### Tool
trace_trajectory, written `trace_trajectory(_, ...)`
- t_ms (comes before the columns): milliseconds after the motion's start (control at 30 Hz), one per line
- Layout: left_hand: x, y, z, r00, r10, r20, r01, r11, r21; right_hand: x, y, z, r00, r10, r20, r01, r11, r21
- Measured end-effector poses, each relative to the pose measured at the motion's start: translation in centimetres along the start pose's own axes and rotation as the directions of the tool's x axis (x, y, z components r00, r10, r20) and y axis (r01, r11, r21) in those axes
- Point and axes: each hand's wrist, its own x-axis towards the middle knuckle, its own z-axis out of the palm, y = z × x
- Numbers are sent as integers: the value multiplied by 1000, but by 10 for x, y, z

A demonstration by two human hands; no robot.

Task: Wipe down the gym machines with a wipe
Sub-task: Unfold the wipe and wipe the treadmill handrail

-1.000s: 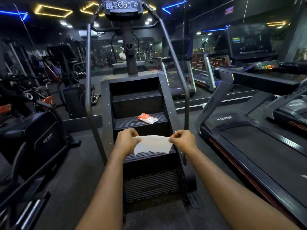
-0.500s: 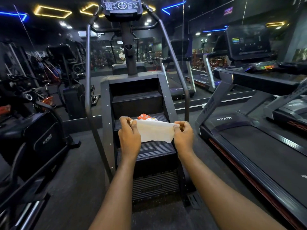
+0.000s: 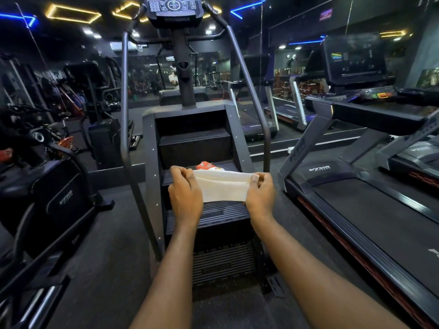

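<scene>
Bottom of the view: two bare forearms, extended forward and slightly converging.

Left grip (image 3: pixel 185 195): back of the hand toward the camera, fingers curled over the left end of the wipe (image 3: pixel 223 186) and clamping it. Right grip (image 3: pixel 260 193): curled likewise, pinching the right end of the wipe between thumb and fingers.

Wipe: white, drawn taut and roughly level between the two grips. Held in the air, touching no machine, in front of the middle steps of the stair climber (image 3: pixel 213 213).

Directly behind the top edge of the wipe: orange-and-white packet (image 3: pixel 205 165), lying on a ribbed step and partly hidden by the wipe.

Below and around: dark floor (image 3: pixel 107 245), carrying every machine in view.

Stair climber, front to back: grilled base panel, ribbed black steps rising away, grey side frames. Left handrail (image 3: pixel 124 115) and right handrail (image 3: pixel 249 91) rising from the base on each side toward the console (image 3: pixel 173 7) at the top edge, mounted on a central post.

Right of the stair climber, just beside it: treadmill (image 3: pixel 380 233) with a long black belt and a "VIVA" mark on its motor cover. Left of the stair climber: black exercise bike (image 3: pixel 59 200) bearing the same mark.

Farthest: further machines, dim and indistinct, under yellow outline lights (image 3: pixel 71 14) and blue strip lights (image 3: pixel 247 7) on a dark ceiling.
</scene>
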Motion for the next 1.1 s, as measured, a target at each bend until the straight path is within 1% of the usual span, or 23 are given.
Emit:
trace_trajectory(100, 3, -4, 0, 999, -15, -45, 19, 996, 89, 0, -1, -1, 999, -37, 11, 38, 999, -24)
trace_trajectory(200, 10, -11, -1, 999, -13, -51, 17, 997, 72, 1, -2, -3, 996, -84, 11, 85, 995, -45)
trace_trajectory(267, 12, -12, -3, 1000, -2, -3, 3, 999, 49, 2, -3, -4, 995, -96, 4, 96, 994, -53)
trace_trajectory(367, 13, -12, -4, 995, 57, 81, -60, 998, 32, 4, -2, -4, 996, -88, -18, 87, 995, -57)
trace_trajectory(433, 12, -12, -3, 982, 85, 166, -84, 996, -12, 5, -1, -5, 996, -78, -48, 76, 996, -56)
trace_trajectory(500, 12, -14, -2, 961, 93, 259, -84, 995, -44, 6, 0, -8, 995, -55, -78, 50, 997, -65)
trace_trajectory(567, 12, -16, 0, 954, 93, 283, -83, 995, -46, 7, 1, -10, 996, -29, -86, 23, 997, -73)
trace_trajectory(633, 11, -17, 3, 966, 104, 235, -101, 995, -23, 7, -1, -10, 997, 11, -77, -17, 996, -82)
trace_trajectory(733, 9, -17, 7, 990, 86, 111, -88, 996, 12, 5, -2, -8, 998, 41, -52, -44, 998, -43)
trace_trajectory(900, 4, -8, 12, 1000, 7, -1, -7, 1000, -16, 2, -6, -12, 999, 47, -7, -47, 999, 4)
trace_trajectory(1033, -4, 2, 16, 994, -23, -106, 16, 998, -65, -1, -5, -8, 996, 55, 64, -58, 997, 49)
trace_trajectory(1100, -8, 6, 17, 988, -44, -149, 32, 996, -81, -3, -4, -5, 996, 57, 74, -62, 996, 70)
